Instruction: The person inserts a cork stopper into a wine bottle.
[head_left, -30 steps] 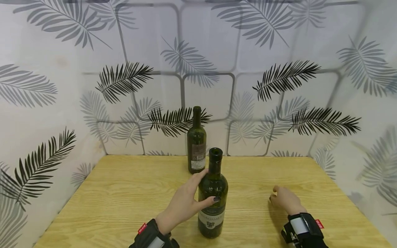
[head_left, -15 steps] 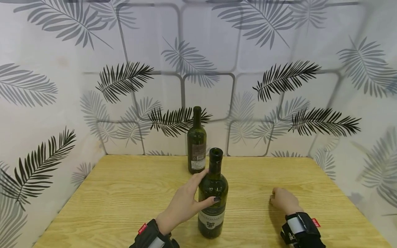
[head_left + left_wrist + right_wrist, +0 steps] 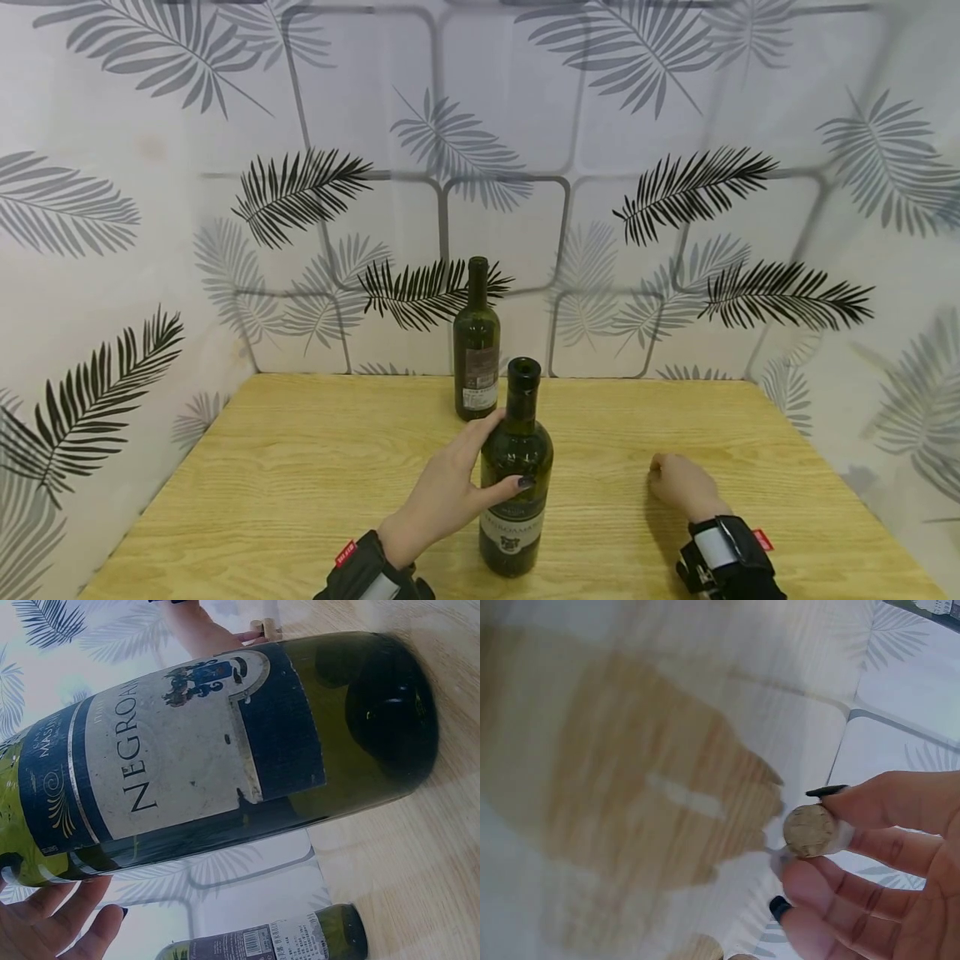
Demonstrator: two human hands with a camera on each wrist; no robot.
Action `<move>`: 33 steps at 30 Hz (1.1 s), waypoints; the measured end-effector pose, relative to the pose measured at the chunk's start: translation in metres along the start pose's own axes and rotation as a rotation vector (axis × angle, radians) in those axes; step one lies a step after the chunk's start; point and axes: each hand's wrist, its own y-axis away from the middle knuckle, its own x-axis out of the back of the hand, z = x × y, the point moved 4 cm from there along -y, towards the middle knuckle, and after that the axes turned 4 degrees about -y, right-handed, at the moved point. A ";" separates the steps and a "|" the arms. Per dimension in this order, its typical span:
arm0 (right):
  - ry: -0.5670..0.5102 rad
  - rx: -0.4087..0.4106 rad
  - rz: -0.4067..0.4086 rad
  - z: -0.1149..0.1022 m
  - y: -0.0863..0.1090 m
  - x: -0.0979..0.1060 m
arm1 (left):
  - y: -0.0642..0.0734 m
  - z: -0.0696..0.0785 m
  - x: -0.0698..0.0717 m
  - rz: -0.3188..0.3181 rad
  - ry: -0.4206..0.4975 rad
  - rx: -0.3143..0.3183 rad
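Edging slightly leftward with right hand (image 3: 684, 487), pinching cork (image 3: 810, 830) | gripping upright front bottle (image 3: 525, 455) with left hand (image 3: 446, 492) | holding cork well right of bottle's vertical axis

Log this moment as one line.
left hand: holds front bottle | right hand: pinches cork-like piece | front bottle: upright, mouth open | rear bottle: upright, untouched

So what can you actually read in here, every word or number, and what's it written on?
"NEGROA…": front bottle, white label; remaining letters unclear.
"MAS…": same bottle, blue band; ending and other small print unreadable.
Rear bottle: barcode and print, too small.
Red tags on the wrist straps: too blurred.
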 end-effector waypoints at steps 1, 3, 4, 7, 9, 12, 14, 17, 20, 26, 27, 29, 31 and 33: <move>-0.011 -0.004 0.003 -0.001 0.000 0.001 | 0.000 0.000 0.000 -0.001 0.002 0.000; -0.041 0.000 0.017 -0.003 0.001 0.004 | 0.000 0.000 0.000 -0.002 0.009 0.008; -0.062 0.004 0.024 -0.005 0.001 0.006 | 0.001 -0.001 -0.001 -0.003 0.013 0.009; -0.132 0.027 0.063 -0.010 0.002 0.011 | 0.001 -0.001 -0.001 0.002 0.021 0.010; -0.181 0.046 0.096 -0.014 0.002 0.016 | 0.001 -0.001 -0.001 0.006 0.023 0.008; -0.239 0.065 0.137 -0.023 0.003 0.026 | 0.001 -0.001 -0.001 0.007 0.024 0.005; -0.273 0.080 0.166 -0.030 0.003 0.032 | 0.000 -0.001 -0.001 0.005 0.025 0.007; -0.304 0.117 0.224 -0.042 0.004 0.043 | 0.000 -0.001 -0.002 -0.001 0.030 0.010; -0.329 0.177 0.299 -0.057 0.007 0.055 | 0.001 -0.001 -0.002 -0.005 0.032 0.012; -0.351 0.391 0.517 -0.093 0.016 0.082 | 0.001 -0.002 -0.003 -0.015 0.046 0.025; -0.351 0.431 0.554 -0.099 0.018 0.087 | 0.001 -0.002 -0.003 -0.017 0.047 0.027; -0.365 0.505 0.609 -0.111 0.021 0.096 | 0.001 -0.002 -0.003 -0.019 0.049 0.028; -0.395 0.565 0.639 -0.122 0.023 0.106 | 0.001 -0.002 -0.003 -0.016 0.052 0.027; -0.430 0.613 0.646 -0.134 0.024 0.113 | 0.000 -0.003 -0.003 -0.010 0.049 0.022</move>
